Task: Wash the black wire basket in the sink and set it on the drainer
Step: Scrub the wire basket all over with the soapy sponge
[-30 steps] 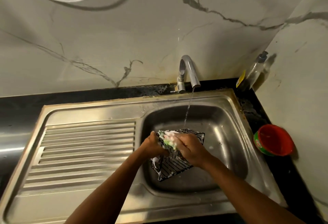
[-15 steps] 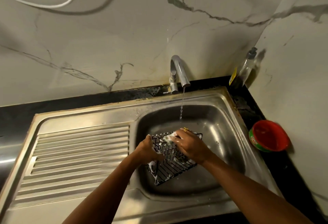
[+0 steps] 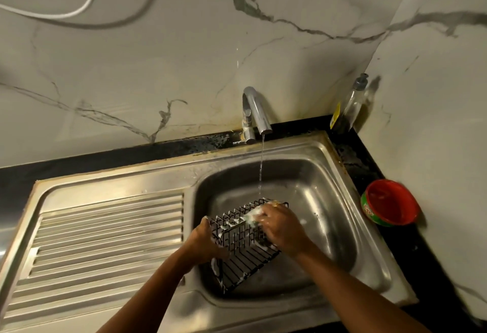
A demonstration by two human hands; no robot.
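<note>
Sink [image 3: 329,195], right end of the surface: black wire basket [image 3: 245,256] held tilted inside it, soapy. Left grip [image 3: 208,240] curled round the basket's left rim. Right grip [image 3: 282,230] clutches a foamy sponge [image 3: 252,217] against its far rim.

Left hand [image 3: 207,240] grips black wire basket [image 3: 242,260] in sink [image 3: 332,195]; right hand [image 3: 282,230] holds sponge [image 3: 253,217].

Black counter [image 3: 105,159], steel sink [image 3: 326,174] set in it, clear bottle [image 3: 351,106] in corner, red tub [image 3: 390,203] at right
</note>
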